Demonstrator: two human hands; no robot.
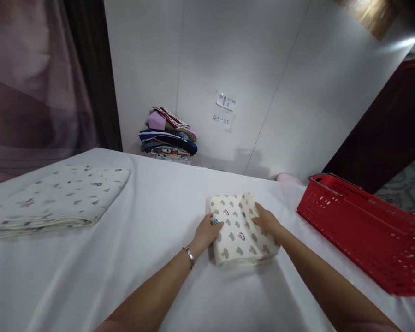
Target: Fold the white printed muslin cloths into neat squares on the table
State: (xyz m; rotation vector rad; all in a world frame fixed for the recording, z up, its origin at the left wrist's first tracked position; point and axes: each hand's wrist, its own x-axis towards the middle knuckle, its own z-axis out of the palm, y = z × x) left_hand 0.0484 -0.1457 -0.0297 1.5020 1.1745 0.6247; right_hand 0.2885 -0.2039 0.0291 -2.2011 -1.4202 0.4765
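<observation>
A small folded cream cloth [237, 230] with grey mushroom-like prints lies on the white table [141, 240]. My left hand [207, 230] grips its left edge, thumb on top and fingers curled under the side. My right hand [267, 220] holds the right edge, fingers closed over the fold. A bracelet sits on my left wrist.
A larger folded white cloth with grey prints [51, 200] lies at the table's left. A red plastic basket [370, 230] stands at the right edge. A pile of folded coloured clothes [168, 136] rests by the white wall, beside paper notes [224, 108].
</observation>
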